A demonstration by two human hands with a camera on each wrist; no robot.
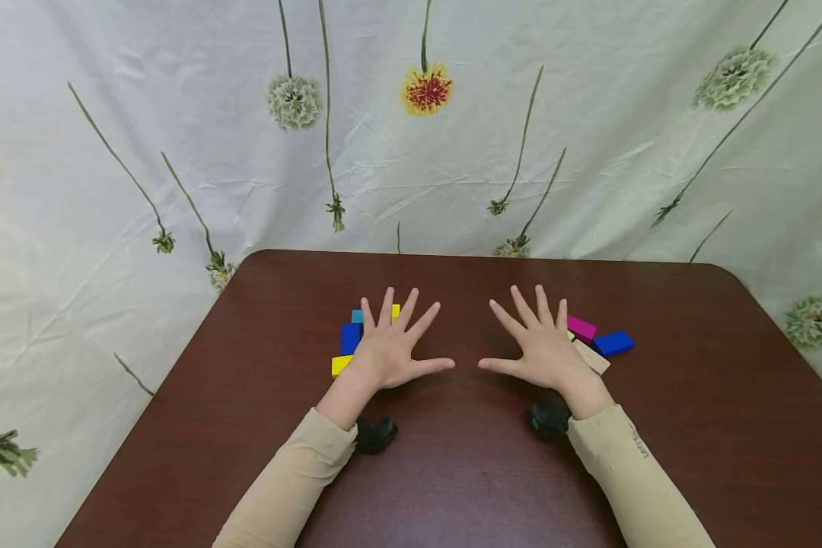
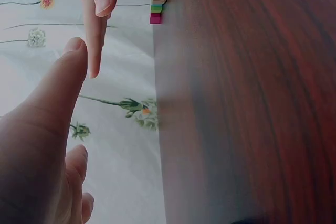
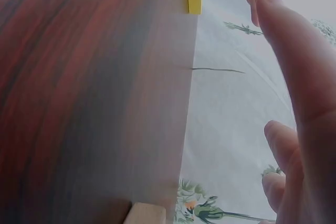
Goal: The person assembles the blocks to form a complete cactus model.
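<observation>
Both hands hover over a dark brown table with fingers spread and straight, holding nothing. My left hand (image 1: 388, 352) partly covers a group of blocks: a blue block (image 1: 350, 339), a light blue block (image 1: 357, 316), and yellow blocks (image 1: 341, 366) at its near and far ends. Beside my right hand (image 1: 546, 352) lie a magenta block (image 1: 581, 327), another blue block (image 1: 613, 343) and a plain wooden block (image 1: 592, 356). A sliver of a green block (image 1: 571, 336) shows there too. In the right wrist view, a wooden block (image 3: 146, 214) appears at the bottom edge.
The table (image 1: 452, 487) has rounded far corners. Behind it hangs a white cloth (image 1: 397, 167) printed with flowers. A black wrist device (image 1: 377, 435) sits at the left wrist, and another black device (image 1: 548, 420) at the right.
</observation>
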